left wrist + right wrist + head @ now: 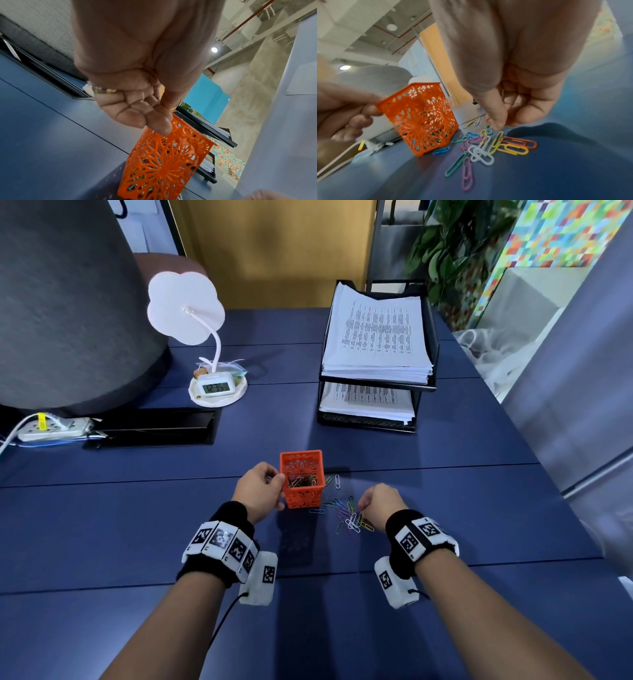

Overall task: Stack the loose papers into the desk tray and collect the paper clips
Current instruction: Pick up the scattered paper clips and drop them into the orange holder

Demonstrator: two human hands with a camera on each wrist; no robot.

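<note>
An orange lattice basket (303,484) stands on the blue desk with several paper clips inside. My left hand (278,483) grips its left rim between thumb and fingers; the left wrist view shows the fingertips (161,125) on the basket (163,162). Right of the basket (423,119) lies a loose heap of coloured paper clips (349,518). My right hand (362,508) hovers over them with fingers curled, thumb and fingertips (498,121) pinching at a clip on the far edge of the heap (488,148). The black two-tier desk tray (434,337) holds stacked papers (376,337) on both levels.
A white flower-shaped lamp with a clock (215,386) stands at the back left, beside a large grey shape (68,302). A power strip (51,429) and a black box (154,426) lie at the left. A white plastic bag (479,350) hangs past the desk's right edge.
</note>
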